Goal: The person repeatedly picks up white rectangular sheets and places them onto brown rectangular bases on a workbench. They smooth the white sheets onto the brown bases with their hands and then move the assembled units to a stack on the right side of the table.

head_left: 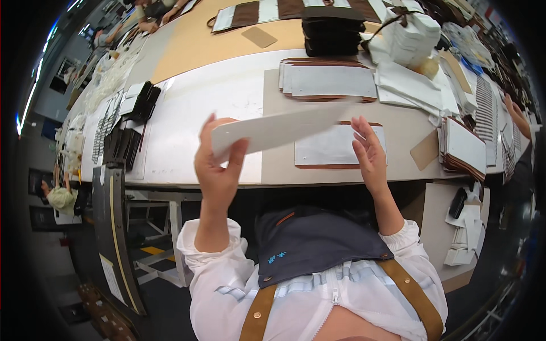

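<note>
My left hand (219, 162) grips one end of a flat white panel (278, 129), thumb on the near face. The panel is raised and tilted above the table, its far end blurred by motion. To the right, my right hand (371, 150) has its fingers spread and holds nothing. Under and beside it lies a white rectangular piece with brown edges (327, 146), partly hidden by the hand and the raised panel. Just beyond is a stack of similar white and brown pieces (330, 79).
Stacked black pieces (333, 34) stand at the back, other black pieces (122, 148) at the left. White bundles (409, 40) and another white-and-brown stack (463, 146) fill the right. A tan card (425, 150) lies nearby. Other people work at the far left and right.
</note>
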Tool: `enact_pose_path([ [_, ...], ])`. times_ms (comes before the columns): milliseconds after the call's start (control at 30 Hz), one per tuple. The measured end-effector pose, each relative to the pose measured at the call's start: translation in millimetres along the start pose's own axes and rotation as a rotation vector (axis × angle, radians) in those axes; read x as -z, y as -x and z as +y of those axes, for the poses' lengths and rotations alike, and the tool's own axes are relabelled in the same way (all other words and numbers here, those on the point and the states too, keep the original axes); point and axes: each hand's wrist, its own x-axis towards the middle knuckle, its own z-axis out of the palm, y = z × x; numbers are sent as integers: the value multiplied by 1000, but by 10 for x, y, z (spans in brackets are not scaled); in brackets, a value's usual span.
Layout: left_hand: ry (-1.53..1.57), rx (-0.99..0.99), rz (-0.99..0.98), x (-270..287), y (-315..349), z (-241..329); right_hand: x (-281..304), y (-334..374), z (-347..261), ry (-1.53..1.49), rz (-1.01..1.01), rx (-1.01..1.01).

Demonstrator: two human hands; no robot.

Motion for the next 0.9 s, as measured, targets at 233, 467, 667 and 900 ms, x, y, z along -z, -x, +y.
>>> enact_pose_path([
  [233, 548, 615, -98, -569, 390, -132, 348, 125, -146, -231, 173, -81],
  [467, 518, 833, -176, -956, 745, -376, 634, 250, 64, -170, 238, -356],
  [667, 328, 792, -263, -984, 934, -652, 808, 256, 192, -250, 263, -542],
  [900, 295, 822, -180, -1138, 638, -810, 890, 36, 304, -124, 252, -528],
])
